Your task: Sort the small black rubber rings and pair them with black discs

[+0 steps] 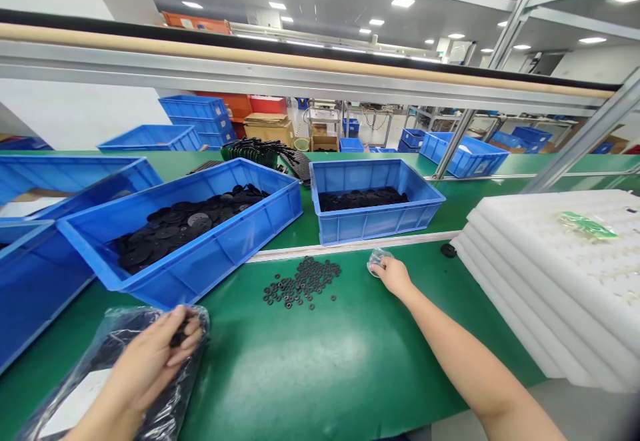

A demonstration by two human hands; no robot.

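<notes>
My left hand [157,354] is closed over the upper corner of a clear plastic bag [183,401] with dark contents and a white label. Something black shows between its thumb and curled fingers; I cannot make out its kind. Out to the right, my right hand [397,276] pinches a small, crumpled clear plastic bag [379,259] just above or on the green work surface. Between the hands lies a loose pile of small black rings [305,279], with a few scattered singly around it. Neither hand touches the pile.
A blue bin [215,254] of black discs stands behind my left hand, another blue bin [375,217] of black parts behind the pile. Stacked white foam trays [525,281] border the right side, near a black round part [449,250]. A metal rail [300,81] crosses above.
</notes>
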